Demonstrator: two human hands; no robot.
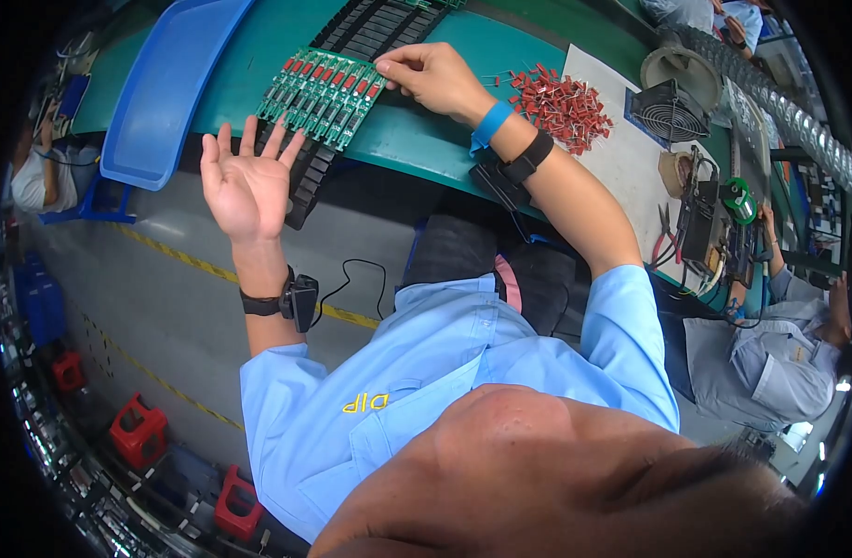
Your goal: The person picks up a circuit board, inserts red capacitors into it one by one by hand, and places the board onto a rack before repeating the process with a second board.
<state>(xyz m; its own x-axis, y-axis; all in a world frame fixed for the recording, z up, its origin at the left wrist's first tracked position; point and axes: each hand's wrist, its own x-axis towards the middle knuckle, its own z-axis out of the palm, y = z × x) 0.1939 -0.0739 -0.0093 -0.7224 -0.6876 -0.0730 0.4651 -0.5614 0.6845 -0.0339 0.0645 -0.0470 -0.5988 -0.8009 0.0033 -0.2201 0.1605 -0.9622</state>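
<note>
A green circuit board panel (pixel 319 98) with rows of red and dark components is tilted above a black slatted rail (pixel 307 181). My right hand (pixel 435 82) pinches the panel's right corner between thumb and fingers. Palm up, with fingers spread, my left hand (pixel 249 191) is at the panel's near left edge. Its fingertips overlap that edge in the picture; I cannot tell whether they bear on it. A heap of red components with wire leads (pixel 561 107) lies to the right of my right wrist.
A blue tray (pixel 170 93) sits at the left on the green bench (pixel 398 135). Toward the right are a small black fan (pixel 668 113), red-handled pliers (pixel 666 246) and a green solder spool (pixel 739 200). Co-workers sit at both sides; red stools (pixel 138 430) stand behind at lower left.
</note>
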